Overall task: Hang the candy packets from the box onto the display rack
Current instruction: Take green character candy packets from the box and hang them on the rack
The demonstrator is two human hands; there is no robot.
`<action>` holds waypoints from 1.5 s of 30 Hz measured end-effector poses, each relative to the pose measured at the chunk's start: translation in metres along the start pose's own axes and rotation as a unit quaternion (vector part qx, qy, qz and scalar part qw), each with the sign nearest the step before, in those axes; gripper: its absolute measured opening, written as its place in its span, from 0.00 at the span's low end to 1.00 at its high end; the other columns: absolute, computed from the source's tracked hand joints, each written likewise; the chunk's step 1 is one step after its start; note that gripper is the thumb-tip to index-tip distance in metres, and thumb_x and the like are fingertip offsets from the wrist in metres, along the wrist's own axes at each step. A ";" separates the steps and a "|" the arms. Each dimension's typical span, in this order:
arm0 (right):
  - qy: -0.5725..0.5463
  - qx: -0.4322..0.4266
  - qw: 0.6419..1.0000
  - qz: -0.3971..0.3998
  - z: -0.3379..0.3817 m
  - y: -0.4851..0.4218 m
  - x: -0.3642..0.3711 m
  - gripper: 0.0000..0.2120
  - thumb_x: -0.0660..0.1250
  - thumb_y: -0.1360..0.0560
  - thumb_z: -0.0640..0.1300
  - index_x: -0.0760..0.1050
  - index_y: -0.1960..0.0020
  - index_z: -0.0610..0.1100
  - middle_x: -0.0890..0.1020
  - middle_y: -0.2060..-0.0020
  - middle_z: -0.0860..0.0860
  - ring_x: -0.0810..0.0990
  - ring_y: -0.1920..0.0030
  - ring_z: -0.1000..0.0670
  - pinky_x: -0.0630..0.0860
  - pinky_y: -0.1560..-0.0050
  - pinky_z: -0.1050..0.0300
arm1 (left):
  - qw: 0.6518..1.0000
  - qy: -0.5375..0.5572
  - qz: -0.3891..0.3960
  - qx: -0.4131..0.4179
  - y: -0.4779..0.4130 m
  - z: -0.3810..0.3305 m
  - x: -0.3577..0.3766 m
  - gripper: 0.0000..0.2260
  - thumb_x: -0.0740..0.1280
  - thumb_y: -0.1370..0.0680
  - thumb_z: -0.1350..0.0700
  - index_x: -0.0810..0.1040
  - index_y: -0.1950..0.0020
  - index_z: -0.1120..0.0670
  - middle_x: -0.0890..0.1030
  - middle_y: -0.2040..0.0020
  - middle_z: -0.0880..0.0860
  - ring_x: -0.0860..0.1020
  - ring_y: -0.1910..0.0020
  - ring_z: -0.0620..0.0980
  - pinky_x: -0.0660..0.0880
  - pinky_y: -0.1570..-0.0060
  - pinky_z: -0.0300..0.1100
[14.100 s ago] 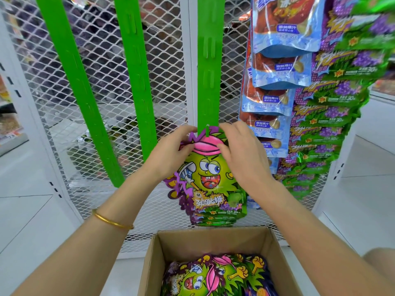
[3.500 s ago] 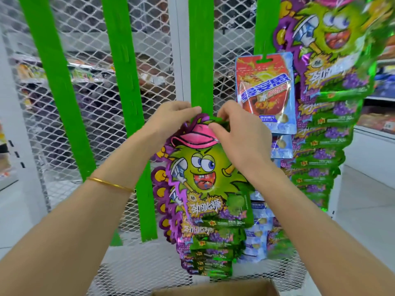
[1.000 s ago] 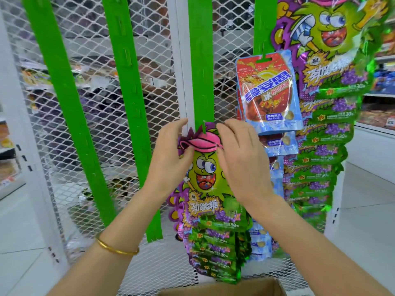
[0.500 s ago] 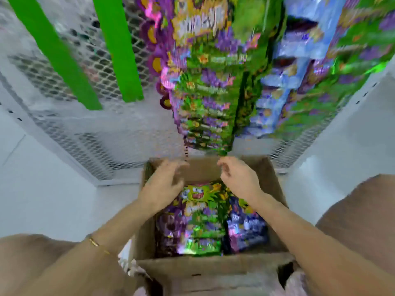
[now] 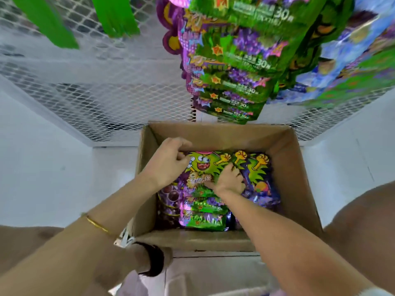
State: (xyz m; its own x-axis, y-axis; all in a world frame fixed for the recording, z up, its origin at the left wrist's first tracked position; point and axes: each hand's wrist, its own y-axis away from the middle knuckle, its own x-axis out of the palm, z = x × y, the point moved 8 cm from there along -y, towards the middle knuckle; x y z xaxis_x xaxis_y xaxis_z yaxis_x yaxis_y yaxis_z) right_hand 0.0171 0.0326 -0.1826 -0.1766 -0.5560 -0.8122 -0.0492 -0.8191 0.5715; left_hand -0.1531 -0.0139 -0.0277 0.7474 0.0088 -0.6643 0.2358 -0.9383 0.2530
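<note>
The left hand (image 5: 168,161) is inside the box (image 5: 297,167), with its fingers curled on the top left corner of the top candy packet (image 5: 203,165). The right hand (image 5: 228,181) grips the right side of that same packet. This packet lies flat on a pile of more packets (image 5: 203,218) in the box. Above the box, a row of hung packets (image 5: 230,82) dangles on the white wire rack (image 5: 106,99). Two green strips (image 5: 115,16) hang up and to the left of the box.

the box (image 5: 299,184) is open on top, bare room along its right wall. hanging packets (image 5: 230,82) overhang its far rim; the mesh panel (image 5: 106,103) stands behind. left hand (image 5: 166,165) and right hand (image 5: 229,180), gripping the top packet (image 5: 203,165), fill the middle.
</note>
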 end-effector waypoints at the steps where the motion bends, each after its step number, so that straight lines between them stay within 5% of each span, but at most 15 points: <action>1: -0.010 0.011 1.000 -0.002 0.001 0.001 0.004 0.54 0.73 0.38 0.63 0.47 0.26 0.43 0.64 0.32 0.41 0.65 0.34 0.40 0.67 0.39 0.45 | 1.000 0.007 -0.002 -0.004 0.000 0.001 -0.001 0.15 0.63 0.23 0.61 0.72 0.36 0.56 0.71 0.41 0.52 0.76 0.54 0.45 0.67 0.53 0.29; 5: -0.067 0.074 0.995 0.002 -0.011 -0.003 0.008 0.52 0.77 0.39 0.57 0.51 0.28 0.41 0.71 0.35 0.40 0.67 0.35 0.40 0.67 0.40 0.46 | 0.999 0.029 -0.023 -0.026 0.002 0.010 -0.009 0.15 0.63 0.23 0.61 0.72 0.36 0.56 0.72 0.40 0.51 0.76 0.52 0.45 0.69 0.54 0.32; 10: -0.231 0.121 0.965 -0.003 -0.029 -0.005 0.004 0.33 0.75 0.33 0.49 0.63 0.37 0.39 0.76 0.40 0.40 0.71 0.38 0.38 0.68 0.39 0.44 | 0.997 0.056 -0.033 -0.044 0.003 0.019 -0.010 0.15 0.63 0.23 0.61 0.72 0.36 0.56 0.73 0.43 0.49 0.76 0.52 0.47 0.71 0.59 0.31; 15: -0.463 0.089 0.876 0.101 -0.040 -0.004 -0.015 0.23 0.70 0.28 0.35 0.69 0.35 0.35 0.74 0.36 0.41 0.73 0.37 0.40 0.69 0.37 0.49 | 0.998 0.036 -0.015 -0.040 0.003 0.018 -0.005 0.16 0.63 0.22 0.59 0.70 0.34 0.56 0.72 0.37 0.53 0.75 0.46 0.48 0.70 0.47 0.38; 20: -0.474 -0.014 0.858 0.198 -0.049 0.006 -0.061 0.28 0.72 0.31 0.34 0.68 0.33 0.36 0.72 0.34 0.41 0.71 0.36 0.41 0.67 0.34 0.40 | 0.999 -0.006 -0.024 -0.041 -0.001 0.013 -0.013 0.26 0.68 0.25 0.55 0.65 0.30 0.58 0.68 0.32 0.58 0.68 0.33 0.54 0.67 0.35 0.46; 24: -0.465 -0.086 0.850 0.231 -0.050 0.021 -0.086 0.40 0.78 0.40 0.46 0.67 0.32 0.40 0.74 0.36 0.44 0.70 0.35 0.43 0.61 0.31 0.39 | 0.996 0.067 -0.018 -0.062 -0.002 0.017 -0.019 0.34 0.74 0.34 0.45 0.70 0.33 0.56 0.76 0.37 0.53 0.74 0.38 0.52 0.71 0.37 0.49; 26: -0.459 -0.105 0.848 0.242 -0.050 0.034 -0.093 0.26 0.73 0.32 0.42 0.69 0.36 0.43 0.75 0.42 0.50 0.68 0.35 0.47 0.57 0.30 0.43 | 0.989 0.134 -0.016 -0.062 0.000 0.011 -0.021 0.20 0.75 0.32 0.53 0.76 0.42 0.54 0.81 0.47 0.50 0.78 0.46 0.49 0.75 0.45 0.40; 28: -0.435 -0.149 0.852 0.249 -0.050 0.043 -0.099 0.10 0.68 0.27 0.37 0.73 0.47 0.44 0.79 0.53 0.50 0.73 0.44 0.48 0.65 0.38 0.49 | 0.985 0.168 -0.014 -0.042 0.008 -0.005 -0.024 0.08 0.71 0.28 0.64 0.76 0.54 0.54 0.80 0.60 0.50 0.78 0.59 0.46 0.74 0.59 0.29; 30: -0.393 -0.187 0.877 0.204 -0.047 0.053 -0.119 0.09 0.66 0.27 0.34 0.75 0.49 0.43 0.80 0.57 0.48 0.76 0.52 0.50 0.70 0.50 0.58 | 0.988 0.153 -0.018 0.002 0.018 -0.024 -0.030 0.08 0.70 0.28 0.66 0.75 0.58 0.54 0.80 0.66 0.47 0.77 0.64 0.41 0.73 0.63 0.28; 33: -0.362 -0.246 0.895 0.081 -0.037 0.072 -0.173 0.20 0.67 0.30 0.29 0.71 0.39 0.40 0.78 0.46 0.43 0.76 0.47 0.49 0.72 0.43 0.57 | 0.991 0.110 0.006 0.071 0.036 -0.055 -0.045 0.13 0.69 0.28 0.68 0.75 0.60 0.50 0.80 0.67 0.40 0.76 0.63 0.31 0.70 0.58 0.25; 36: -0.312 -0.384 0.869 0.002 -0.004 0.130 -0.235 0.20 0.69 0.29 0.35 0.71 0.42 0.52 0.79 0.45 0.50 0.76 0.42 0.53 0.69 0.37 0.57 | 0.992 0.023 0.025 0.124 0.050 -0.091 -0.069 0.09 0.69 0.26 0.64 0.73 0.59 0.51 0.76 0.62 0.44 0.76 0.61 0.38 0.69 0.59 0.26; 38: -0.239 -0.463 0.853 -0.037 0.023 0.178 -0.269 0.20 0.70 0.28 0.43 0.70 0.38 0.52 0.79 0.46 0.55 0.75 0.42 0.58 0.67 0.38 0.62 | 0.985 -0.028 0.029 0.165 0.058 -0.123 -0.091 0.07 0.69 0.26 0.62 0.73 0.60 0.53 0.77 0.64 0.52 0.77 0.63 0.45 0.72 0.61 0.35; 40: -0.170 -0.502 0.842 -0.100 0.045 0.214 -0.305 0.21 0.70 0.28 0.47 0.71 0.36 0.49 0.78 0.48 0.54 0.75 0.45 0.56 0.71 0.41 0.59 | 0.980 -0.050 0.014 0.194 0.067 -0.156 -0.121 0.09 0.69 0.26 0.63 0.73 0.62 0.52 0.77 0.65 0.52 0.76 0.66 0.40 0.71 0.63 0.35; 42: -0.138 -0.533 0.818 -0.168 0.059 0.244 -0.346 0.15 0.70 0.29 0.48 0.76 0.43 0.48 0.74 0.56 0.53 0.75 0.53 0.54 0.73 0.50 0.55 | 0.974 -0.052 0.007 0.222 0.075 -0.192 -0.151 0.09 0.69 0.26 0.63 0.74 0.62 0.52 0.78 0.64 0.50 0.77 0.64 0.37 0.72 0.62 0.32; 45: -0.180 -0.564 0.786 -0.176 0.068 0.278 -0.400 0.05 0.72 0.30 0.45 0.76 0.59 0.48 0.72 0.67 0.57 0.70 0.68 0.61 0.65 0.64 0.67 | 0.963 -0.033 0.000 0.269 0.086 -0.245 -0.195 0.08 0.68 0.26 0.64 0.74 0.61 0.52 0.78 0.63 0.48 0.77 0.62 0.35 0.69 0.60 0.26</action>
State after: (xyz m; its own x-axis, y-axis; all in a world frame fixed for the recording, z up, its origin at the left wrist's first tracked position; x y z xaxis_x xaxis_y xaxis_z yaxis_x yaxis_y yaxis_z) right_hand 0.0075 0.0372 0.3094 -0.6243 -0.3572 -0.6948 0.7100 -0.6303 -0.3140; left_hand -0.1261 -0.0114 0.2960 0.7022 0.0032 -0.7120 -0.1327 -0.9819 -0.1353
